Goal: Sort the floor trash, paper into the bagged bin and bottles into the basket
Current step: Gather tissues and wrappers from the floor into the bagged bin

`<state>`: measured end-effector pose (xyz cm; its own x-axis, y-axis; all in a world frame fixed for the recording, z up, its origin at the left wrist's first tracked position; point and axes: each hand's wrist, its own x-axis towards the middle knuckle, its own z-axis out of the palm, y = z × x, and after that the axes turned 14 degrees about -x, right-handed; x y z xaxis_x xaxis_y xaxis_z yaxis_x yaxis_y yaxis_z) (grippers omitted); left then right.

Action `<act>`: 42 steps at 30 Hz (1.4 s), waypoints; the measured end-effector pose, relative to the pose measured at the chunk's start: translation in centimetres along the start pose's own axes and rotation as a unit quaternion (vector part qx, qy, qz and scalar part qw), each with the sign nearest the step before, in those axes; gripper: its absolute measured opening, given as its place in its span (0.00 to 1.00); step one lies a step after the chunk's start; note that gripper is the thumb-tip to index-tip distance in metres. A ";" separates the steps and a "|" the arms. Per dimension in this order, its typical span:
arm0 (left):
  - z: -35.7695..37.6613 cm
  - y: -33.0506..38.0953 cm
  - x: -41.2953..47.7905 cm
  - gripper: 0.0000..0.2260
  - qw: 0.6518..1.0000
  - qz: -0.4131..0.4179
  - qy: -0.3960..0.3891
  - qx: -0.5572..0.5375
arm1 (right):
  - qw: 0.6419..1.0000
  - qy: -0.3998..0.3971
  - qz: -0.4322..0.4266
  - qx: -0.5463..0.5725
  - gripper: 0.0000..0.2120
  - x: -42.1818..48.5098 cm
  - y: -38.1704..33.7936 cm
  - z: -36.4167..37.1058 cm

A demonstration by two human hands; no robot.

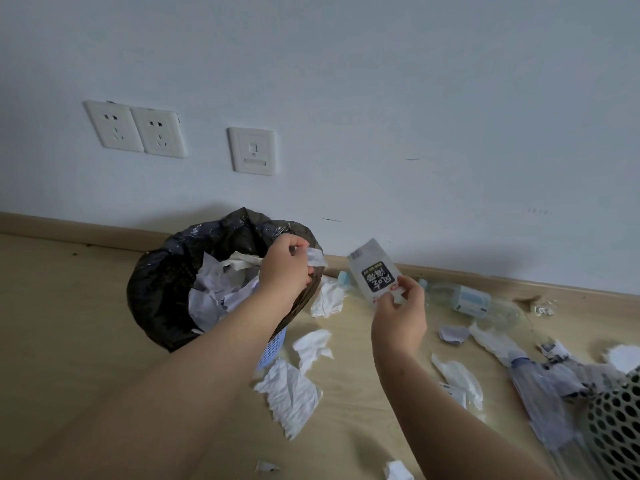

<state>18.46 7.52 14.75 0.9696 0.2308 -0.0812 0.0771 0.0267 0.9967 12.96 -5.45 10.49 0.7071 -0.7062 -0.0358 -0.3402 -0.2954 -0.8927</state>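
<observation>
Paper step: left hand (285, 268) pinches a paper scrap (317, 258) at the bagged bin (156, 282) rim, right hand (398, 317) grips a labelled wrapper (374, 271); next, probably release inside.

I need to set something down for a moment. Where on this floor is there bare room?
Bare floor lies left of the bin, up to the baseboard. Right of the bin it is crowded: paper scraps and bottles spread to the basket.
</observation>
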 end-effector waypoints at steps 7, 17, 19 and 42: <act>-3.3 -0.3 1.1 0.08 0.991 0.064 0.110 0.038 | 0.988 -0.109 -0.079 0.073 0.16 -2.3 -2.9 2.6; -7.9 -1.8 1.3 0.07 0.945 0.028 0.145 0.291 | 0.935 -0.268 -0.181 -0.142 0.21 -4.8 -2.1 4.8; -7.3 -1.8 0.8 0.08 0.946 0.066 0.102 0.301 | 0.939 -0.264 -0.166 -0.146 0.19 -4.6 -1.1 4.5; -6.3 -18.3 -15.0 0.39 0.469 0.111 -0.656 0.581 | 0.566 -0.415 -0.404 -0.587 0.31 -8.7 17.5 -10.9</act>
<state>1.02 9.64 -2.36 0.2332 -0.7153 -0.6588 -0.7235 -0.5803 0.3740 -5.91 -11.44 0.06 0.8084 0.3650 -0.4617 0.4678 -0.8746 0.1276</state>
